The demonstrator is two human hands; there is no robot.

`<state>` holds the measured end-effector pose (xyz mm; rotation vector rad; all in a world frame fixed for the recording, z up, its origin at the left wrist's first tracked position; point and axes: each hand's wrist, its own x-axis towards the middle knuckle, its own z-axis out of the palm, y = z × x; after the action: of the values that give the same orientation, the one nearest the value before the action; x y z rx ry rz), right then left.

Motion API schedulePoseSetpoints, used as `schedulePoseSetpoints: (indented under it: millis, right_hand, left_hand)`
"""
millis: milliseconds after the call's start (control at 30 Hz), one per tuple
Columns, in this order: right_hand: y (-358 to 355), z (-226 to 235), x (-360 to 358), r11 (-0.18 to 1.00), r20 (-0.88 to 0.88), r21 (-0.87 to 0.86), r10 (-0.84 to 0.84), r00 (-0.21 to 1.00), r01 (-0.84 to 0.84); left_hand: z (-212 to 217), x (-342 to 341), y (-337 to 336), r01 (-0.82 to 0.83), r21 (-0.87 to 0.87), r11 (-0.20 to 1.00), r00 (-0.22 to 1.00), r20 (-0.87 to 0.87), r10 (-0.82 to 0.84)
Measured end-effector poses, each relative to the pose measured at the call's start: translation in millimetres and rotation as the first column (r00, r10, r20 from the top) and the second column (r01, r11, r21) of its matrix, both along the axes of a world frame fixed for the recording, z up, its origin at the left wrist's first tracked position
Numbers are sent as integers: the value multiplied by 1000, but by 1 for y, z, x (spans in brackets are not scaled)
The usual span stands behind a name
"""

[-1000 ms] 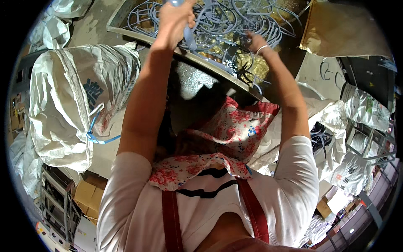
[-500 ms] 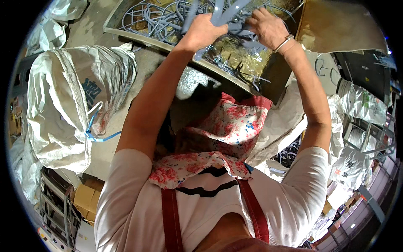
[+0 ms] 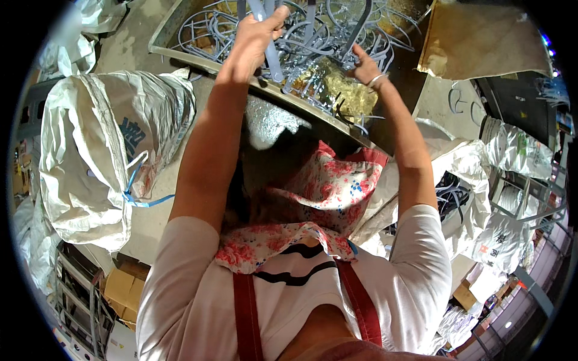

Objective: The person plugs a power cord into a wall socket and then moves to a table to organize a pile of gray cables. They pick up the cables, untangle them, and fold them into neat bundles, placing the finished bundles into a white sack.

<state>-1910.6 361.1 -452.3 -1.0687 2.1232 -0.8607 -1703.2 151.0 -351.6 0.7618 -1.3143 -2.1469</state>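
My left hand point(image 3: 257, 37) is closed around long, flat-looking grey plastic strips point(image 3: 272, 62) above the near left side of a metal tray point(image 3: 223, 67). One strip hangs below the hand toward the tray's rim. Over the tray's right part, my right hand point(image 3: 367, 67), with a bracelet at the wrist, is closed at the lower end of a darker grey strip point(image 3: 359, 29); its fingertips are partly hidden. Under both hands lies a tangle of thin grey tubing point(image 3: 201, 30). Wet, yellowish liquid point(image 3: 350, 90) shows in the tray's near right part.
A large white woven sack point(image 3: 72, 162) with a blue tie stands at the left. A brown sheet point(image 3: 487, 42) lies beyond the tray's right side. More white sacks point(image 3: 475, 174) sit at the right, one holding dark strips. A cardboard box point(image 3: 124, 292) is at lower left.
My left hand has moved left with grey strips in it. My right hand has come down and slightly left, so the hands are farther apart. The tubing in the tray has shifted.
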Motion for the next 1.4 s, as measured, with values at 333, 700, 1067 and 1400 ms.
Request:
schedulePoseSetpoints:
  millis: [333,700,1067,1400]
  right_hand:
    - [-11,-11,-17,995,-458,-99,-72,886,30]
    - [-63,153,47,902,-792,183,371,485,-391]
    - [9,65,-103,856,-392,-305,-513,764,418]
    - [72,-114,-138,456,-29,410,-859,511,790]
  left_hand:
    - [33,14,-20,-388,67,919,906,-153,394]
    - [-4,-8,21,301,-746,594,938,345,-41]
    - [8,-2,8,195,-198,961,953,269,-138]
    - [35,21,-10,-172,141,975,985,0,174]
